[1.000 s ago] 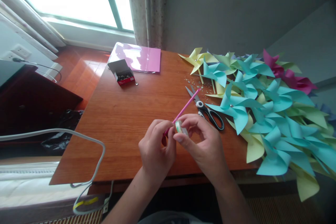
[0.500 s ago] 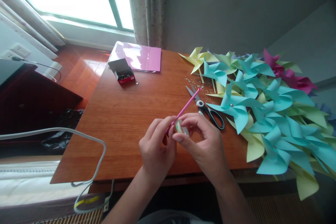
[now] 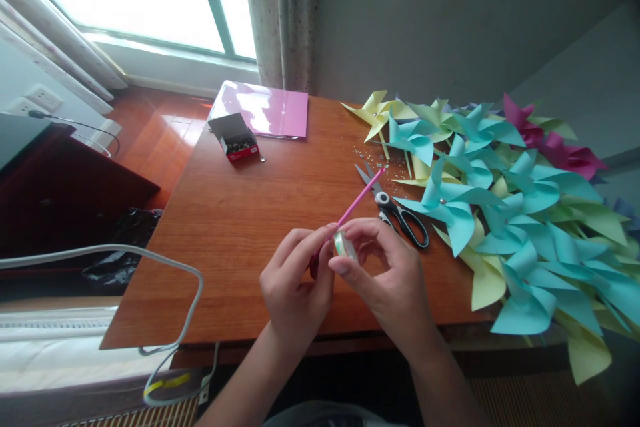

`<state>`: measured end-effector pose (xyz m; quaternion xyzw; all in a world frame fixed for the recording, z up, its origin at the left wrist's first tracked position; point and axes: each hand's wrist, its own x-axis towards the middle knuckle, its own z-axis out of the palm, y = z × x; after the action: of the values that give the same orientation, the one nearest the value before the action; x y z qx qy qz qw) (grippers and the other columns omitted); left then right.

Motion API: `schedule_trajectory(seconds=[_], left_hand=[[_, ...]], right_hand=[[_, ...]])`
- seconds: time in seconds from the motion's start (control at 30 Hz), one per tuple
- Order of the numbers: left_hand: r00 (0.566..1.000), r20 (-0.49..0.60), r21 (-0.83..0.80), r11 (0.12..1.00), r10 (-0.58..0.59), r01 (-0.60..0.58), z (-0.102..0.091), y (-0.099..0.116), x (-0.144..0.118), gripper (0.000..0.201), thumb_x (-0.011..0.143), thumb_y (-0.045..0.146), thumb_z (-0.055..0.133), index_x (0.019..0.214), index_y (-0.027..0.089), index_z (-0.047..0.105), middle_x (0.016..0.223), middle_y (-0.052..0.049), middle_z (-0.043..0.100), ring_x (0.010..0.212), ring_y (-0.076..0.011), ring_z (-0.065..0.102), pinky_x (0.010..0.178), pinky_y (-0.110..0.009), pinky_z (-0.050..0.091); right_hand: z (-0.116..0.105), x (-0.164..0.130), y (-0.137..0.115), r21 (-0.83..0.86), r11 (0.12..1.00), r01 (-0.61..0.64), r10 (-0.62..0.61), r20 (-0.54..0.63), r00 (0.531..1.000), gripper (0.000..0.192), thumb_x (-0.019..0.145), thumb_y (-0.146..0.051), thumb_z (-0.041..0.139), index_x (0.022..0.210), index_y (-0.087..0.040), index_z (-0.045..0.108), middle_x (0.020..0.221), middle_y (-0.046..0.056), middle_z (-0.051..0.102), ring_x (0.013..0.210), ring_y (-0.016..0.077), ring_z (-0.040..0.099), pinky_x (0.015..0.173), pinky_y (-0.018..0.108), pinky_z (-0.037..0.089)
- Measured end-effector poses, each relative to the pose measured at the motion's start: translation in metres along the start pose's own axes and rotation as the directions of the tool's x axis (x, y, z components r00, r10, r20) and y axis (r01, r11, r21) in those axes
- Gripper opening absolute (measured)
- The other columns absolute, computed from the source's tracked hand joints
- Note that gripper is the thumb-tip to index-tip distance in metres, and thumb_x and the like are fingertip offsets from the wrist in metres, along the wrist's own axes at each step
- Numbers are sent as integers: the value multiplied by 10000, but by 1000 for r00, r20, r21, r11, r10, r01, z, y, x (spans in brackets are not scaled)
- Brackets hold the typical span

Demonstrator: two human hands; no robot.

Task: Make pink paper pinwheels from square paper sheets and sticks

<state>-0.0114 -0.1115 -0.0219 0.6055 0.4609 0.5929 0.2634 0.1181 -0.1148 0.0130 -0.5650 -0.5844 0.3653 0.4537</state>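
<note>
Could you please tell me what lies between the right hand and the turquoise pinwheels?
In the head view, the scissors lie on the table between the right hand and the turquoise pinwheels.

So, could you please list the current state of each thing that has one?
Red box: lid open
Scissors: blades slightly apart
Pink stick: held, left hand
Small roll: held, right hand
Pinwheels: folded, heaped together
Black plug: in wall socket
Curtains: drawn apart

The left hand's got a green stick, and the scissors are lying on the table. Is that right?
Not quite: the stick in the left hand is pink, as the head view shows. The scissors are lying on the table.
</note>
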Motion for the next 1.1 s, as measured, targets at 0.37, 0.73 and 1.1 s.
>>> schedule_trajectory(seconds=[0.37,0.73,1.1], left_hand=[[866,108,-430,763,-487,483,-3,1,7,213,787,226,796,998,205,786,800,-34,720,573,-112,618,484,-202,492],[686,293,-610,422,-667,671,-6,-3,10,219,726,209,833,935,179,772,690,-5,670,423,-39,482,359,-135,279],[642,372,-648,307,-671,697,-5,3,10,167,743,186,824,905,199,783,635,12,649,407,-29,477,358,-114,303]], right_hand=[[2,9,0,15,998,-65,64,55,996,241,840,-421,750,943,-221,666,897,31,693,764,186,619,704,322,515],[2,17,5,86,982,-170,156,155,976,198,886,-412,686,912,-217,660,908,38,709,806,198,663,701,305,545],[0,19,10,64,972,-226,211,181,960,218,883,-425,685,917,-211,657,876,30,701,785,194,665,701,308,549]])
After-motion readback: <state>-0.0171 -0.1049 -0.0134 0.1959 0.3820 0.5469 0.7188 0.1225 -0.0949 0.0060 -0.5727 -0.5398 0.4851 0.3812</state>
